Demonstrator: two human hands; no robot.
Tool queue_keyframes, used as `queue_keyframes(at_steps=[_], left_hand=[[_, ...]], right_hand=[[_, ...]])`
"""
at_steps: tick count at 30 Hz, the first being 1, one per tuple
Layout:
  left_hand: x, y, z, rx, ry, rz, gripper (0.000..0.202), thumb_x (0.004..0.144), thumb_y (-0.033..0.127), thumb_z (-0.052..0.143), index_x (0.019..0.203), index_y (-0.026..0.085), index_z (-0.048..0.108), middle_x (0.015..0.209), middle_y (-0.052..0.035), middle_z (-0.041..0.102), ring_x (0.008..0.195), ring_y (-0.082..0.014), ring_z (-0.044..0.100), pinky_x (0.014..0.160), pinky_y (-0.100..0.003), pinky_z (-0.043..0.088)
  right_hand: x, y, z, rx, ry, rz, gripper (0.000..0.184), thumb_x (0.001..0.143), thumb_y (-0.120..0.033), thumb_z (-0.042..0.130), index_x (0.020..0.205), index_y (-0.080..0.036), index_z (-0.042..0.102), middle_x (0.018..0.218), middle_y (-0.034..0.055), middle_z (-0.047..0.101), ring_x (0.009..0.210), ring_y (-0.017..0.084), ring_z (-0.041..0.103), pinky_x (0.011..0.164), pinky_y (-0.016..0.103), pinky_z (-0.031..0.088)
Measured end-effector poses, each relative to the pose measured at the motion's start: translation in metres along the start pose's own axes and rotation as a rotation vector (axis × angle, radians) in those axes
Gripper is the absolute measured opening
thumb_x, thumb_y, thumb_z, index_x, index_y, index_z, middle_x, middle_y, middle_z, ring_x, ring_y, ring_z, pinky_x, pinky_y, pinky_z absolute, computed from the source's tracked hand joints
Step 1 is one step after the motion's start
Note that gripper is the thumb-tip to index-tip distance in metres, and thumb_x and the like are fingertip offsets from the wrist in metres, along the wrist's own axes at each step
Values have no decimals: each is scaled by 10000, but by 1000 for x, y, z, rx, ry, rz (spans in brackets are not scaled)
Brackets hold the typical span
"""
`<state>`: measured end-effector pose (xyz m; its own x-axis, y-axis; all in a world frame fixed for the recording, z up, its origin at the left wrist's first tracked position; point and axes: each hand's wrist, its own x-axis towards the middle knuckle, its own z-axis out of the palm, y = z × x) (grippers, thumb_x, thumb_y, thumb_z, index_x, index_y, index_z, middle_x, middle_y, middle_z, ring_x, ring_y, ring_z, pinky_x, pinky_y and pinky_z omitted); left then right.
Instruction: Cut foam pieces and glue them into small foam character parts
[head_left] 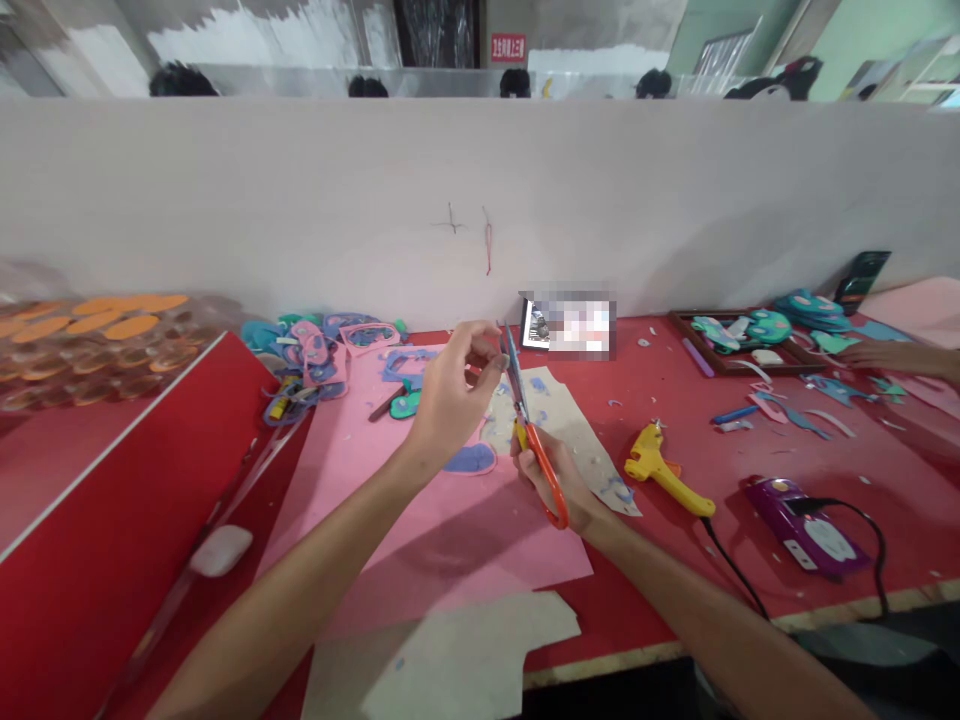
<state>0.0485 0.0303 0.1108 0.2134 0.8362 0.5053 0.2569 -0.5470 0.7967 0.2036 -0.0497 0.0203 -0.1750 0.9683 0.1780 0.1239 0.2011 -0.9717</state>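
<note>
My right hand [559,480] grips orange-handled scissors [534,440], blades pointing up and away over the table. My left hand [450,395] is raised beside the blades, fingers pinched on a small piece I cannot make out at the blade tips. Below the hands lie a pink foam sheet [420,500], a beige paper sheet [570,425] and a blue-and-pink cut-out shape [470,459].
A yellow glue gun [664,470] with a black cord and a purple device [806,525] lie on the red table at right. Piles of foam cut-outs [322,345] sit at back left, a brown tray [739,340] at back right. Another person's hand [892,358] rests far right. A white partition wall stands behind.
</note>
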Motion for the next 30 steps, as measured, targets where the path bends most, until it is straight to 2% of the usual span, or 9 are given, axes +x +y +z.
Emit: queue_keyframes(at_steps=[9,22,26,30], left_hand=[[-1,1,1,-36,10,-5,343,914,140,600,1228,267,545,865,21,619,741,-102,619,624,-218,504],[0,1,-1,-33,50,13,116,912,127,584,917,214,506,850,19,588,712,-83,589,580,-192,472],[1,2,-3,-69,19,-2,70,930,165,584,951,215,539,892,1,613,672,-84,587,558,-200,495],[1,1,-3,-28,4,24,89,934,168,574,1000,212,616,930,-24,651,706,-100,607,601,-217,532]], right_hand=[[1,-1,0,-19,24,8,620,894,-832,453,825,-217,486,666,-35,415,588,120,340,505,256,271],[0,-6,-1,-47,53,8,576,903,-773,519,755,-223,435,640,-46,404,583,113,340,524,259,277],[0,-4,-1,-23,67,26,586,906,-798,479,763,-231,433,624,-43,392,574,121,336,497,261,262],[2,3,-1,-11,87,10,616,885,-836,466,764,-233,435,621,-39,398,565,122,341,487,263,268]])
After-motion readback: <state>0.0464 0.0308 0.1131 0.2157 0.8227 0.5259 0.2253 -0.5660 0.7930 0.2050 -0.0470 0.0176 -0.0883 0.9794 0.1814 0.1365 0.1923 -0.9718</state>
